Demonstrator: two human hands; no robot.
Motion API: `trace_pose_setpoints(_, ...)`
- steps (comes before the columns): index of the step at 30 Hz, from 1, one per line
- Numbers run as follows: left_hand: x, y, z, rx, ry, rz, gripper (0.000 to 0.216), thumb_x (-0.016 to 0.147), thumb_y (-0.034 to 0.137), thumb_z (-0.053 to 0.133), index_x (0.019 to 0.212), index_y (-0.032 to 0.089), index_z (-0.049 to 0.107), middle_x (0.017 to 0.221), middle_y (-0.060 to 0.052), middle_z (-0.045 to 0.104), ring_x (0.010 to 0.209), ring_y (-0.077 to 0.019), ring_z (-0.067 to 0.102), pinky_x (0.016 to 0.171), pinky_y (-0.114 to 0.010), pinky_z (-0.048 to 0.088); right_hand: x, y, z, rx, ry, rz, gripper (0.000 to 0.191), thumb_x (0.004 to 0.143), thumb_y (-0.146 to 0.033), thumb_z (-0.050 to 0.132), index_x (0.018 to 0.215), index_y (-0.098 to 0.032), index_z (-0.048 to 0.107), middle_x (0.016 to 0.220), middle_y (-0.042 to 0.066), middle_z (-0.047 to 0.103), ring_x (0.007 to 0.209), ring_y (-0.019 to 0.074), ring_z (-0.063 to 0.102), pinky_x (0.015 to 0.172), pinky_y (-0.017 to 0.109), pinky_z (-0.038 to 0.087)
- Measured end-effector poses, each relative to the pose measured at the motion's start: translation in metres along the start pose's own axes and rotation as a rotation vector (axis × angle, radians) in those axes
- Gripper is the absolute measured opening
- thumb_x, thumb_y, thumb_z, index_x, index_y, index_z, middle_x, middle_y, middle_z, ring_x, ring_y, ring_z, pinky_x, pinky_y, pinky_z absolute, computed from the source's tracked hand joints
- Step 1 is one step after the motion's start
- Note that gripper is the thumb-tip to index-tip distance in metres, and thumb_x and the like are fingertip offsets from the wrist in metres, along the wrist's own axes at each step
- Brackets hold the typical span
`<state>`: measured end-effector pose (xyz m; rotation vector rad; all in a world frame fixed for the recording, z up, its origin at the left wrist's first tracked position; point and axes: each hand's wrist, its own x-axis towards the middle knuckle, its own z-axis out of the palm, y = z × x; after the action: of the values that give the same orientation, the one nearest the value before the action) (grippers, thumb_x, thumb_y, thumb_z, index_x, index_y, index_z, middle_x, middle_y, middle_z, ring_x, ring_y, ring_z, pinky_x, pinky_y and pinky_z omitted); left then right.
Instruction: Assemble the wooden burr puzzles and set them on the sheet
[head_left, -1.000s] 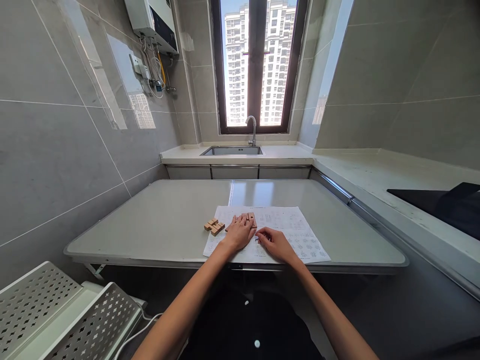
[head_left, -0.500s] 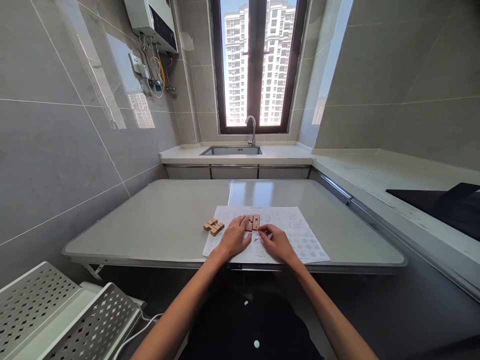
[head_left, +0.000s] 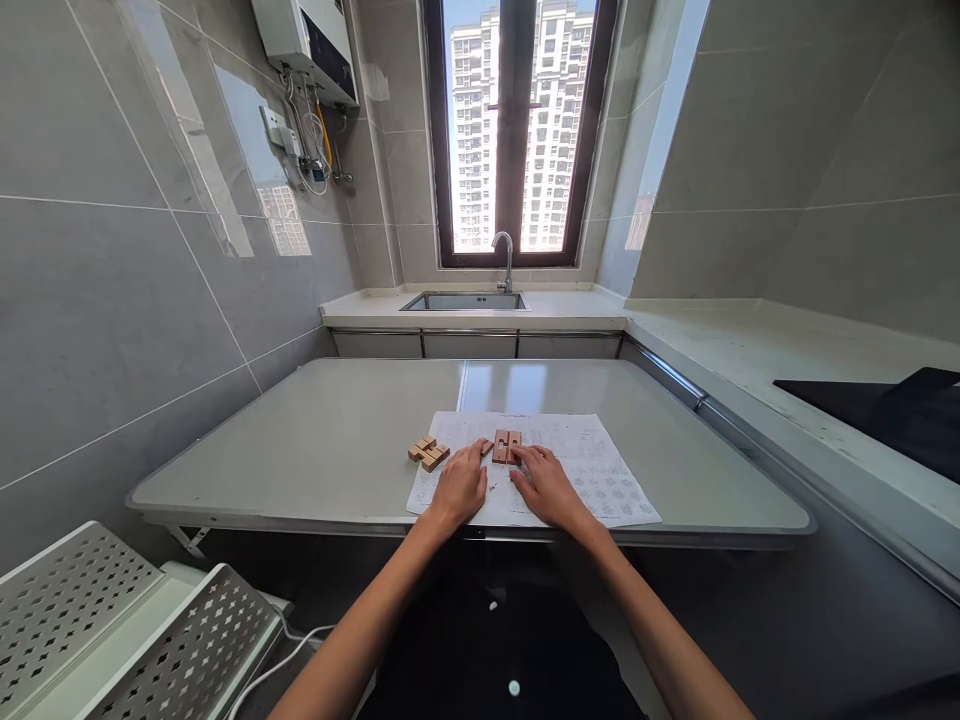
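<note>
Two reddish-brown notched wooden puzzle blocks (head_left: 500, 446) lie side by side on a printed paper sheet (head_left: 574, 440). My right hand (head_left: 549, 485) rests at their right, its bent fingertips touching the right block and its thumb held apart. Left of the pair, the fingers of my left hand (head_left: 457, 487) are on a small wooden puzzle block (head_left: 487, 447), which they partly hide. Farther left, several lighter wooden puzzle blocks (head_left: 428, 454) sit together at the paper's edge. A tiny mark or object (head_left: 492, 487) between my hands is too small to make out.
The pale folding table (head_left: 337, 430) reaches toward a counter with a sink (head_left: 465, 301) and faucet (head_left: 507, 262). Along the right runs another counter (head_left: 720, 330) bearing a dark item (head_left: 885, 405). A perforated white rack (head_left: 202, 640) stands low at the left, with a white cable.
My left hand has drawn left, off the pair of blocks, and a small block now shows at its fingertips. My right hand has moved slightly left and up to the right block.
</note>
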<state>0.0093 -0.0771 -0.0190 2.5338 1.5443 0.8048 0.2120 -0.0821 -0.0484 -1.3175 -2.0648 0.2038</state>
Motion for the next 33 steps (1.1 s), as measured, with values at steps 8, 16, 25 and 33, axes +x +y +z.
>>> trace_pose_setpoints(8, 0.001, -0.002, -0.007, -0.131, -0.05, 0.012, 0.05, 0.095, 0.021, 0.05, 0.145, 0.019, 0.042, 0.129, -0.014, 0.068, 0.119, -0.026, 0.065, 0.1, -0.038, 0.051, 0.0, -0.004, -0.009, 0.08, 0.109, 0.081, 0.022, 0.096, -0.03, 0.051, 0.112, -0.019, 0.063, 0.112, 0.011, 0.067, 0.107, 0.0282, 0.057, 0.096, 0.041, 0.046)
trace_pose_setpoints(16, -0.001, 0.004, -0.007, 0.032, 0.046, -0.007, 0.043, 0.093, 0.026, 0.054, 0.135, 0.015, 0.051, 0.126, -0.015, 0.064, 0.118, -0.0288, 0.06, 0.102, -0.042, 0.048, -0.001, 0.005, -0.005, 0.022, 0.213, 0.278, 0.025, 0.086, -0.026, 0.056, 0.109, -0.02, 0.061, 0.111, 0.013, 0.063, 0.103, 0.0304, 0.057, 0.091, 0.04, 0.046)
trace_pose_setpoints(25, 0.007, 0.011, -0.004, 0.232, -0.051, -0.136, 0.03, 0.099, 0.036, 0.046, 0.11, 0.012, 0.06, 0.111, -0.018, 0.065, 0.108, -0.0309, 0.06, 0.095, -0.043, 0.046, -0.004, 0.013, 0.001, -0.119, 0.26, 0.372, 0.024, 0.087, -0.025, 0.053, 0.108, -0.02, 0.064, 0.103, 0.015, 0.065, 0.097, 0.033, 0.057, 0.085, 0.042, 0.042)
trace_pose_setpoints(33, 0.013, 0.015, -0.009, 0.282, -0.125, -0.193, 0.028, 0.097, 0.036, 0.049, 0.102, 0.012, 0.063, 0.106, -0.019, 0.068, 0.108, -0.0333, 0.062, 0.093, -0.042, 0.045, -0.003, 0.014, 0.004, -0.157, 0.213, 0.398, 0.026, 0.091, -0.028, 0.052, 0.11, -0.016, 0.066, 0.108, 0.019, 0.063, 0.105, 0.0363, 0.055, 0.089, 0.045, 0.04)
